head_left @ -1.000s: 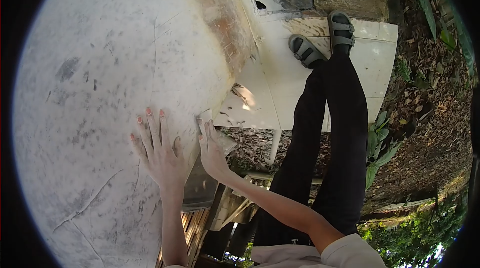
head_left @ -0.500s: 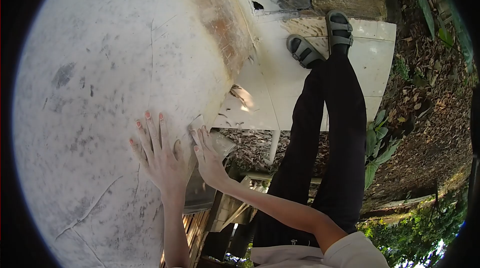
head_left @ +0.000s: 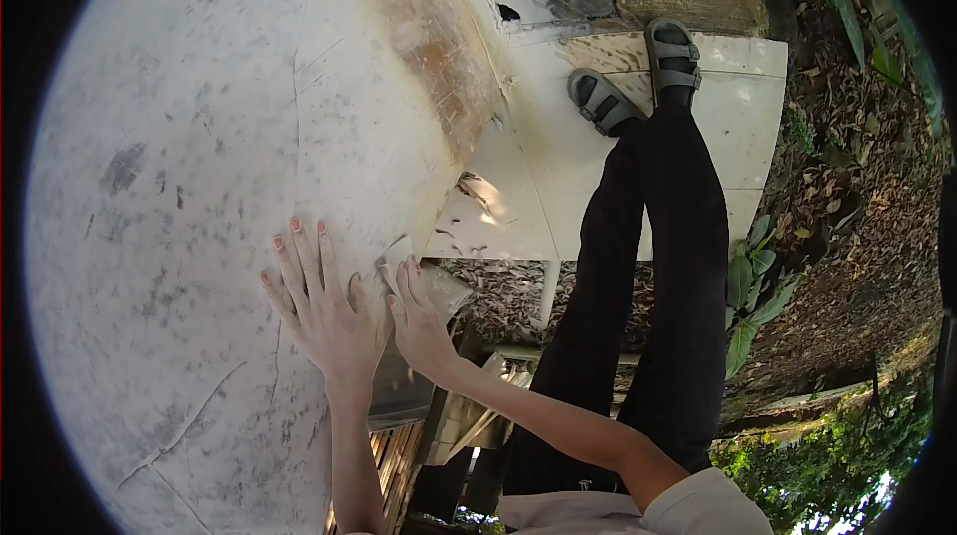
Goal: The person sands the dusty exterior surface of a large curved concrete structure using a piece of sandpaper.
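Observation:
My left hand (head_left: pixel 327 321) lies flat on the white, grey-smudged wall surface (head_left: pixel 199 266), fingers spread and nothing held. Its skin is pale with dust. Just to its right, at the wall's edge, my right hand (head_left: pixel 421 331) has its fingers pressed together over a thin pale flat piece (head_left: pixel 399 252). A corner of that piece sticks out past the fingertips; the rest is hidden under them, and I cannot tell what it is made of. Cracks run through the surface below my left hand.
A brown worn patch (head_left: pixel 434 56) marks the wall's edge. Light floor tiles (head_left: pixel 578 176) carry my sandalled feet (head_left: pixel 608 101). Dry leaves (head_left: pixel 827 196) and green plants (head_left: pixel 753 306) lie beyond the tiles. Bamboo slats (head_left: pixel 397 460) are below my hands.
My right hand and the pale piece have shifted very slightly down in the view. My left hand stays spread at nearly the same spot on the wall.

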Available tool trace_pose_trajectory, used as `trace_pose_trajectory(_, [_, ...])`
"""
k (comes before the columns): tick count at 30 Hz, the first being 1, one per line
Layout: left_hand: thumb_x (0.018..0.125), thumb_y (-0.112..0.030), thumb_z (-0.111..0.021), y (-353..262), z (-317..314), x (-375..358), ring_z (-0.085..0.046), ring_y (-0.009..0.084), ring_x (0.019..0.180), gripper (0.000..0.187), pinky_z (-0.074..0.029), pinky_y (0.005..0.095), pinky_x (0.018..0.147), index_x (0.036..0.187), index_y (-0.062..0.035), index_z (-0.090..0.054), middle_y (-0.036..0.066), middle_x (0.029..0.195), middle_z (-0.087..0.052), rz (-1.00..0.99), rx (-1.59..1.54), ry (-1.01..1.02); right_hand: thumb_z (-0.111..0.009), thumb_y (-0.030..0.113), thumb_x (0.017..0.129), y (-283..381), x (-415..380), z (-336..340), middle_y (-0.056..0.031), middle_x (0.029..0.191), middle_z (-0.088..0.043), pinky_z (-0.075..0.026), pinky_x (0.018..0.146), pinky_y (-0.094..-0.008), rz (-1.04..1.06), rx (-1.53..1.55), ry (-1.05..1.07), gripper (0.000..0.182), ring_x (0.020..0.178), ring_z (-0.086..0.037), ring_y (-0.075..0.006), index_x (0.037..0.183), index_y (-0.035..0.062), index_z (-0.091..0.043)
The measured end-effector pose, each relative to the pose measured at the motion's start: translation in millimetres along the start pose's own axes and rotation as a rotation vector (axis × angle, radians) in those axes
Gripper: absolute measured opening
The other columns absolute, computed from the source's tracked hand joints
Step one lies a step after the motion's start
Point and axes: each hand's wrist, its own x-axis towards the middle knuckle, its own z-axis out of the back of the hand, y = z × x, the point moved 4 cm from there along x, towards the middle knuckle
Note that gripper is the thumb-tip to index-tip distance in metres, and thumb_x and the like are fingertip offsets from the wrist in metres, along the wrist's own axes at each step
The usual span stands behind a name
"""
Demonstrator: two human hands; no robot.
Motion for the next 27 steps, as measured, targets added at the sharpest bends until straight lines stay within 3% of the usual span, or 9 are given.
trace_pose_trajectory(5, [0.08,-0.024,-0.067,1.2,1.1,-0.9,-0.017,0.025,0.147,0.08,-0.01,0.0475,0.12,0.15,-0.0186,-0.03,0.003,0.159,-0.022,0.006,0.009,0.04,-0.035,0.021,0.103,-35.9,74.1,22.2,-0.0371,0.144,-0.028,-0.031,0.111,-0.0467,-0.071,-0.048,-0.022,0.052,0.137,-0.028,-0.0447,0.14,-0.0147,-0.029])
trace_pose_trajectory(7, [0.079,-0.023,-0.067,-1.0,2.7,0.7,-0.017,0.0253,0.147,0.08,-0.01,0.0475,0.12,0.15,-0.0182,-0.031,0.004,0.159,-0.022,-0.004,0.006,0.028,-0.033,0.023,0.103,-75.0,126.2,35.5,-0.0375,0.144,-0.029,-0.032,0.11,-0.0462,-0.396,0.092,0.167,0.051,0.136,-0.028,-0.0461,0.143,-0.0089,-0.03])
trace_pose_trajectory(10, [0.079,-0.027,-0.069,-0.1,1.6,-1.4,-0.018,0.0247,0.147,0.082,-0.011,0.047,0.12,0.151,-0.0217,-0.03,0.003,0.159,-0.022,-0.002,0.022,0.036,-0.031,0.023,0.103,-90.4,136.8,27.6,-0.0375,0.144,-0.029,-0.031,0.111,-0.0463,-0.47,0.07,0.151,0.051,0.136,-0.027,-0.0481,0.144,-0.0066,-0.03])
trace_pose_trajectory(12, [0.079,-0.027,-0.069,0.0,1.8,-0.3,-0.017,0.0249,0.147,0.082,-0.011,0.0472,0.12,0.151,-0.0206,-0.03,0.003,0.159,-0.022,-0.009,0.003,0.012,-0.031,0.022,0.103,-48.9,84.0,15.2,-0.0374,0.145,-0.027,-0.029,0.112,-0.0464,-0.294,0.078,-0.006,0.051,0.137,-0.024,-0.0484,0.142,-0.0102,-0.03])
trace_pose_trajectory(15, [0.081,-0.023,-0.064,0.5,1.2,-0.5,-0.017,0.0258,0.147,0.077,-0.009,0.0479,0.12,0.15,-0.0176,-0.031,0.004,0.159,-0.021,-0.023,-0.049,0.002,-0.031,0.022,0.104,13.8,9.8,7.2,-0.0372,0.146,-0.026,-0.025,0.115,-0.0461,-0.162,0.087,0.086,0.051,0.14,-0.021,-0.0472,0.142,-0.0116,-0.03])
trace_pose_trajectory(17, [0.081,-0.023,-0.064,1.0,2.5,-1.5,-0.017,0.0257,0.147,0.077,-0.009,0.0479,0.12,0.15,-0.0176,-0.031,0.004,0.159,-0.021,-0.027,-0.042,0.024,-0.03,0.021,0.104,10.8,-0.5,-0.3,-0.0365,0.147,-0.025,-0.022,0.116,-0.0458,-0.125,0.166,0.064,0.048,0.141,-0.019,-0.0465,0.146,-0.0008,-0.031])
trace_pose_trajectory(21, [0.081,-0.023,-0.064,0.0,1.2,0.1,-0.017,0.0254,0.147,0.077,-0.01,0.0478,0.12,0.151,-0.0173,-0.03,0.004,0.159,-0.021,-0.015,0.011,0.025,-0.031,0.022,0.103,-40.7,108.8,33.8,-0.0351,0.146,-0.029,-0.025,0.115,-0.043,-0.27,0.133,0.02,0.05,0.139,-0.024,-0.0459,0.144,-0.0068,-0.03])
trace_pose_trajectory(23, [0.081,-0.024,-0.064,1.7,0.7,-0.1,-0.017,0.0259,0.147,0.077,-0.01,0.0478,0.12,0.15,-0.0183,-0.031,0.004,0.159,-0.022,-0.012,0.008,0.025,-0.032,0.023,0.103,-67.6,157.8,56.0,-0.0352,0.145,-0.031,-0.027,0.114,-0.042,-0.543,0.2,0.183,0.051,0.138,-0.026,-0.046,0.144,-0.0071,-0.03])
trace_pose_trajectory(27, [0.082,-0.026,-0.064,-0.5,-0.6,1.1,-0.018,0.0265,0.147,0.076,-0.01,0.0476,0.12,0.15,-0.018,-0.032,0.004,0.158,-0.024,0.003,-0.003,0.026,-0.034,0.022,0.103,-25.3,90.1,25.1,-0.0338,0.148,-0.026,-0.028,0.114,-0.0429,-0.145,0.118,0.094,0.05,0.139,-0.025,-0.0455,0.143,-0.0075,-0.031])
